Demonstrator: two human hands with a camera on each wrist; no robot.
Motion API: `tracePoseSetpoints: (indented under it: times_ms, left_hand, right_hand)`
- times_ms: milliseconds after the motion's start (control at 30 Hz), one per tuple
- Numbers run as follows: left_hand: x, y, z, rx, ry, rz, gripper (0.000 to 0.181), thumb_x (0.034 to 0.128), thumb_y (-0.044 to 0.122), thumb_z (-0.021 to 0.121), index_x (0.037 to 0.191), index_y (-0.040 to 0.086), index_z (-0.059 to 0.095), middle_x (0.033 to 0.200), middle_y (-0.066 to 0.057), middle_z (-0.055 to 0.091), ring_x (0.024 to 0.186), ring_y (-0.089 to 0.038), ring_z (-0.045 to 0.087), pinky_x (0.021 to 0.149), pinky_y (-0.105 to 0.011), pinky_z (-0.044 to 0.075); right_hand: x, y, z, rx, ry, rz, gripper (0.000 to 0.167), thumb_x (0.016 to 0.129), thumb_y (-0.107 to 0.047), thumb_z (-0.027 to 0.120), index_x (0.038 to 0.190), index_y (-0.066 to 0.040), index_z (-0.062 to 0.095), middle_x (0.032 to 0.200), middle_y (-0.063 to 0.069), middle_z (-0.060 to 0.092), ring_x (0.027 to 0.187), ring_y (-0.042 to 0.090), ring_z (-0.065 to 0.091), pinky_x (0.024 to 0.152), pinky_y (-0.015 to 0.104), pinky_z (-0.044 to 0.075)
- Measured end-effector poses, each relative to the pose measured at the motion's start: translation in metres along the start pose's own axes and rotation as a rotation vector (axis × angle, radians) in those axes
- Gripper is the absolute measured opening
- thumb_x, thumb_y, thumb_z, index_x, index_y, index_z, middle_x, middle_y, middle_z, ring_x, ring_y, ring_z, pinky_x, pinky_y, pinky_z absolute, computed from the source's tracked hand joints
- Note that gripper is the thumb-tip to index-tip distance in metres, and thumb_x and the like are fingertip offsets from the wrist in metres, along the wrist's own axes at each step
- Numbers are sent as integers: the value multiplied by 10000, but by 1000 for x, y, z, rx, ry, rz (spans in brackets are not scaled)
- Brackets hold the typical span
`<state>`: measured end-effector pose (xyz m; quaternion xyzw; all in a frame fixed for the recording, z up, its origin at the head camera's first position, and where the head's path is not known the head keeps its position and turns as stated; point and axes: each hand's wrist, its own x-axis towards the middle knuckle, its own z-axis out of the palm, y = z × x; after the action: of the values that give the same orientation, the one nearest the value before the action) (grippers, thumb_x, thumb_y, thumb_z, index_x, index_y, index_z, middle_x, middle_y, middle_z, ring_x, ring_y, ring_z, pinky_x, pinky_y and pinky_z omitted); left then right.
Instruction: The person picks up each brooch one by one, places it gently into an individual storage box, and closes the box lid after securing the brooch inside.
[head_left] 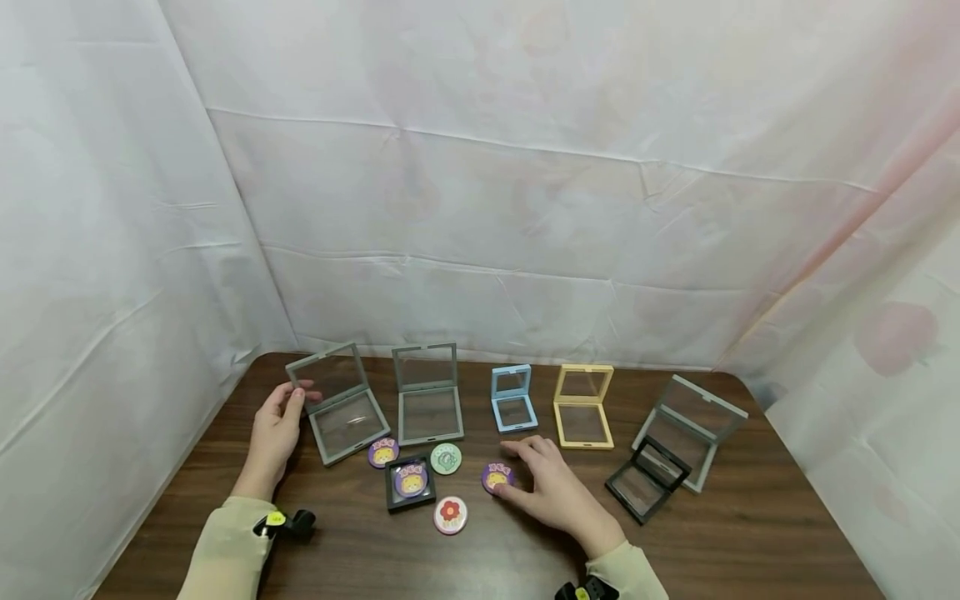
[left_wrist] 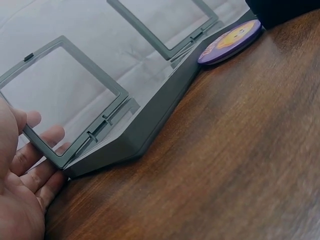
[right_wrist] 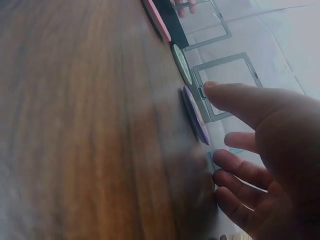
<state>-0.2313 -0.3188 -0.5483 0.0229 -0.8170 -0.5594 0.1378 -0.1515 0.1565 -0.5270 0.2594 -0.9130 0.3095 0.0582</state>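
At the left, my left hand (head_left: 277,429) holds the side of the raised lid of a grey clear-windowed display case (head_left: 348,423). In the left wrist view the thumb is on one side of that lid's frame and the fingers (left_wrist: 37,175) are behind it. My right hand (head_left: 551,492) is beside a round purple badge (head_left: 497,476) with a yellow cartoon animal. Its thumb is at the badge's edge, and the fingers are spread and loosely bent. The right wrist view shows the purple badge (right_wrist: 195,115) on the table, with no fingers curled round it.
Along the back stand another grey case (head_left: 431,415), a blue case (head_left: 513,412) and a yellow case (head_left: 583,423), all with raised lids. Grey (head_left: 701,454) and black (head_left: 641,490) cases overlap at right. Purple (head_left: 383,452), green (head_left: 446,458) and flower (head_left: 451,515) badges surround a black case (head_left: 400,503) bearing a badge.
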Motion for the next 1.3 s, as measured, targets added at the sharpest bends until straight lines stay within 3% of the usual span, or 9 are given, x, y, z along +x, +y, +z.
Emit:
tracePoseSetpoints:
  times_ms: [167,467,700,1000,1300]
  left_hand:
    - [-1,-1,-1,8,7,-4,511,1188,431,413,1483,55,594,1322,-202,731,1266,-40,580,959,-103,428]
    - [2,-1,0,-21,-2,-16,478,1198,364,418,1523,49,572,1355,-223,715,1291,-175,613,991,-170,478]
    - [1,1,0,-18,-4,-10,508,1188,410,425,1508,46,578,1327,-184,732,1241,-50,599,988,-164,478]
    - [3,2,-1,-1,-13,-31,457,1208,287,402,1525,-7,548,1355,-237,709,1291,-154,598,992,-192,474]
    - [0,1,-1,-8,-5,8,478,1197,374,424,1503,42,583,1327,-199,732,1298,-113,589,970,-124,443]
  right_hand:
    - [1,0,0,-14,-67,60,557,981,-413,846,1429,-114,701,1311,27,638,1174,186,547,990,468,537]
    - [1,1,-1,-39,-61,19,502,956,-395,877,1349,-111,746,1284,21,629,1154,201,543,971,488,536]
    - [2,1,0,-46,-70,12,431,943,-360,892,1293,-141,769,1279,38,626,1137,194,526,949,479,528]
    - [2,0,0,-46,-78,20,418,938,-342,897,1286,-149,770,1272,26,619,1146,201,519,956,491,529]
    - [3,-1,1,-44,-69,8,405,927,-312,907,1272,-146,776,1263,35,624,1165,215,522,981,491,525]
